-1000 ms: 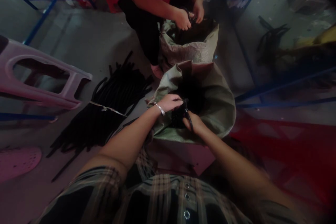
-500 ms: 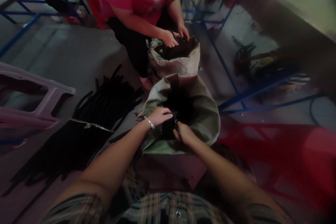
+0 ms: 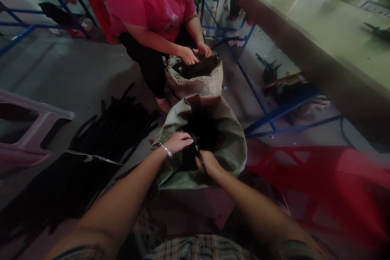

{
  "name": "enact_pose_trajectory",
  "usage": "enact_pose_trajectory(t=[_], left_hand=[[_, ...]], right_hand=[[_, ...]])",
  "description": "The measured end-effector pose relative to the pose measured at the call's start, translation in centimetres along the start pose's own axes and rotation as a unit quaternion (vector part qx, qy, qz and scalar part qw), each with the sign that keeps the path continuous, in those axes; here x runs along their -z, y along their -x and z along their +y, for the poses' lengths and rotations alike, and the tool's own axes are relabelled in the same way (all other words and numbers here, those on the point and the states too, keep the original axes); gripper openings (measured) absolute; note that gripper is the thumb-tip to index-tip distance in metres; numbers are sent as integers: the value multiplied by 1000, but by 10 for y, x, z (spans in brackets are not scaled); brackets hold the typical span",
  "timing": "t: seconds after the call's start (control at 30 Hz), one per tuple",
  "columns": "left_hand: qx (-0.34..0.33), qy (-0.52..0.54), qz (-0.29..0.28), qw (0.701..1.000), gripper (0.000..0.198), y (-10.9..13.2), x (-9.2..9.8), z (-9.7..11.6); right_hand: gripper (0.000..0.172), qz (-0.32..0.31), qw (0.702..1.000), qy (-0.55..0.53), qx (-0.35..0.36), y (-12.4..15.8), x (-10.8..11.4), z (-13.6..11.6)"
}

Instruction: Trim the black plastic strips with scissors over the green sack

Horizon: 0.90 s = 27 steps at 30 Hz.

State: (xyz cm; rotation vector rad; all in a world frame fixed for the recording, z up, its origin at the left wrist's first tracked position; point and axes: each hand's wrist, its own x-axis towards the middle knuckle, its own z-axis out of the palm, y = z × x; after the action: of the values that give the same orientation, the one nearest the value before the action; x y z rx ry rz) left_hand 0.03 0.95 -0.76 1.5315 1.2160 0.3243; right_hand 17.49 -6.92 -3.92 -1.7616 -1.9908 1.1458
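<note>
My left hand [image 3: 179, 142], with a silver bracelet at the wrist, is closed over the near left side of an open woven sack [image 3: 234, 150]. Its fingers pinch what looks like a thin black tube, hard to see against the dark inside. A length of black tube [image 3: 126, 174] shows beneath my left forearm. In my right hand [image 3: 209, 162] is a pair of scissors [image 3: 201, 161] with black handles, the blades pointing up toward my left fingertips. Dark pieces lie within the sack; their shapes are mostly lost in shadow.
A co-worker in a pink shirt [image 3: 152, 12] works with both hands over a second sack [image 3: 195, 85] just beyond mine. Black tubes [image 3: 100, 142] lie bundled on the floor at left, by a pale pink stool [image 3: 39, 130]. At right are a red stool [image 3: 341, 178] and a long table [image 3: 329, 32].
The view has turned slightly up and right, so everything sits further left and lower. Both my hands stay together over the sack; the scissors remain beside my left fingers.
</note>
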Motion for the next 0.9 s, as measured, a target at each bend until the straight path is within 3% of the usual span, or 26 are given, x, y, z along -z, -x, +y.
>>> enact_pose_trajectory(t=[0.27, 0.53, 0.7, 0.9], left_hand=[[27, 25, -10, 999, 34, 3, 2, 5], [20, 16, 36, 999, 29, -1, 0, -2], [31, 13, 32, 999, 32, 0, -4, -2], [18, -71, 14, 997, 39, -10, -4, -8]], right_hand=[[17, -14, 997, -57, -39, 2, 2, -3], [20, 17, 999, 4, -40, 0, 3, 1], [30, -9, 999, -37, -16, 1, 2, 8], [48, -30, 999, -6, -34, -12, -1, 29]])
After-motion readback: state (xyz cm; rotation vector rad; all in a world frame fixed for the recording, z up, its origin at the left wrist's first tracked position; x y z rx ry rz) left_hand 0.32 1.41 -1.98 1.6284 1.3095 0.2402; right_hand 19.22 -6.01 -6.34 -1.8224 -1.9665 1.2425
